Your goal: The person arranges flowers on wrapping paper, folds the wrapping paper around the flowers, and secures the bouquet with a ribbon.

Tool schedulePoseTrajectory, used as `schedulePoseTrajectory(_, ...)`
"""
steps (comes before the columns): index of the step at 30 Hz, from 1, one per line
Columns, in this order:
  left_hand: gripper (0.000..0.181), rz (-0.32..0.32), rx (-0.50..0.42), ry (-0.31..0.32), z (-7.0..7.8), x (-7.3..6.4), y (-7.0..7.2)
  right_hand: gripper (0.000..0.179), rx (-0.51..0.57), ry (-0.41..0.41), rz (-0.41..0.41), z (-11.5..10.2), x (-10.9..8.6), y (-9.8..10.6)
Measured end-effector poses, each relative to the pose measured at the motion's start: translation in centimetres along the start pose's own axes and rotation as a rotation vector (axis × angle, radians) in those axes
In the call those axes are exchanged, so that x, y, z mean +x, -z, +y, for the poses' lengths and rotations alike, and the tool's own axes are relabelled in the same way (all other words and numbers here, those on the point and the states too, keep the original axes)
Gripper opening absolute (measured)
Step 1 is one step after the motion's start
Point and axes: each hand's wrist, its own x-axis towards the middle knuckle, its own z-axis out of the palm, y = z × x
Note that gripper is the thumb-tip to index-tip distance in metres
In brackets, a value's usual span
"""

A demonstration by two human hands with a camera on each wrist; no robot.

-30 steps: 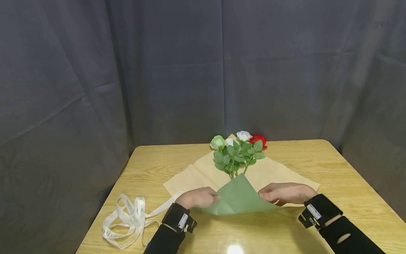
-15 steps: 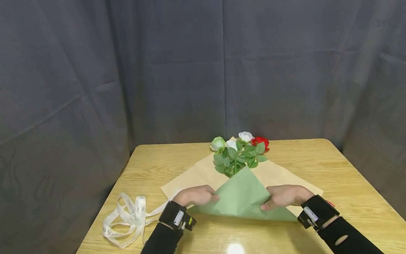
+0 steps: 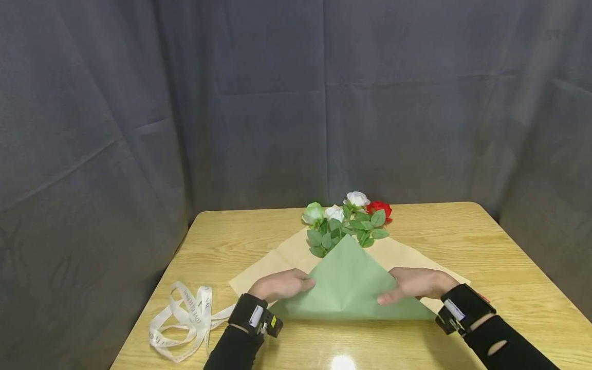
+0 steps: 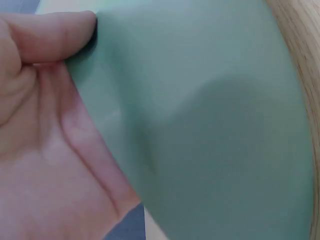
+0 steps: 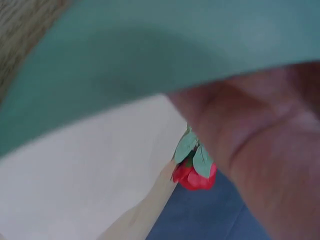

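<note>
A sheet of wrapping paper (image 3: 344,288), green on one face and cream on the other, lies with its near part folded up into a pointed green flap. Under the flap's tip run the stems of a small bunch of roses: a pale green one (image 3: 313,213), white ones (image 3: 357,199) and a red one (image 3: 379,209), with green leaves. My left hand (image 3: 283,284) pinches the flap's left edge, thumb on top. On its right edge, my right hand (image 3: 413,283) holds the paper between thumb and fingers; those fingers are mostly hidden beneath it.
A loosely heaped white printed ribbon (image 3: 191,318) lies at the left of the wooden table (image 3: 222,231), its tail running toward my left wrist. Grey curtains (image 3: 259,103) hang behind and at both sides. The table's far edge is just past the flowers.
The green flap has been drawn further up over the stems and leaves, its tip higher and the paper flatter. My right hand has shifted its hold, thumb now on top of the flap.
</note>
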Motion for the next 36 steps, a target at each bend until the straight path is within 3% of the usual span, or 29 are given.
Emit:
schedulePoseTrajectory(3,0.05,-0.017,-0.08,0.012,-0.3,-0.3,0.4,0.029,-0.042,-0.076,0.032,-0.1,-0.5,0.1)
schedulePoseTrajectory(7,0.024,-0.077,-0.078,-0.045,-0.3,-0.3,0.6,0.029,-0.105,-0.165,0.113,-0.2,-0.8,-0.2)
schedulePoseTrajectory(10,0.046,-0.09,0.008,-0.091,-0.2,-0.1,0.5,0.022,-0.12,-0.172,0.124,-0.3,-0.9,-0.3)
schedulePoseTrajectory(14,0.044,-0.021,0.105,-0.055,0.0,0.0,0.3,0.016,-0.105,-0.155,0.111,-0.4,-0.7,-0.4)
schedulePoseTrajectory(19,0.02,0.008,0.076,-0.038,-0.1,0.0,0.3,0.033,-0.061,-0.2,0.18,-0.2,-0.7,-0.4)
schedulePoseTrajectory(23,0.037,0.016,0.08,-0.039,-0.3,0.1,0.3,0.04,-0.087,-0.181,0.231,0.1,-0.6,-0.3)
schedulePoseTrajectory(27,0.044,0.064,0.212,-0.035,-0.2,0.4,0.2,0.023,-0.155,-0.107,0.228,0.5,0.0,-0.2)
schedulePoseTrajectory(31,0.043,0.11,0.326,-0.032,-0.3,0.8,-0.1,0.043,-0.256,-0.036,0.232,0.8,0.8,-0.4)
schedulePoseTrajectory(36,0.056,0.159,0.352,0.028,-0.7,0.9,-0.5,0.046,-0.316,-0.082,0.269,0.8,1.4,-0.8)
